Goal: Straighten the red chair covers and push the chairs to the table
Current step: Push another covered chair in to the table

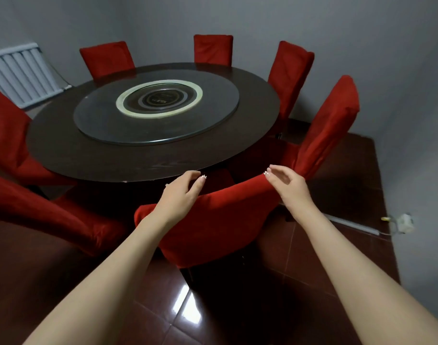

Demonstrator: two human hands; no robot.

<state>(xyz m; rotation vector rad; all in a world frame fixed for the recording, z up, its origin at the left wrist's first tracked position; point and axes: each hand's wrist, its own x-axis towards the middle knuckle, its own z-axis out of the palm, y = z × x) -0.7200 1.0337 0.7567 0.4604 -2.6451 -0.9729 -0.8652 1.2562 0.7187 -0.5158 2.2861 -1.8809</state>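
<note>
Head view. Near chair (pixel 220 220) stands directly below the camera, its back toward the person and its front toward the round dark table (pixel 63 155), close to the rim with a dark gap between. The cover (pixel 237 202) is plain deep red cloth, sleeved over the whole back and hanging toward the floor. It lies fairly smooth across the top edge, with soft folds at the left corner. Left hand (pixel 180 195) is over the left part of the top edge, fingers loosely curved and holding nothing; contact with the cloth cannot be told. Right hand (pixel 286 183) is at the right top corner, fingers relaxed and unclenched, tips just beside the cloth. Judgement: the cover is light, soft and loose, and will slide and bunch over the frame, so pinch it at the two top corners and draw it down evenly. The chair beneath is likely stiff and moderately heavy; push on the firm top rail, not on slack cloth. More red-covered chairs ring the table. The one at right (pixel 329 128) sits angled with its seat showing, and two at left (pixel 51 207) stand out from the rim. A glass turntable (pixel 155 135) rests on the table.
</note>
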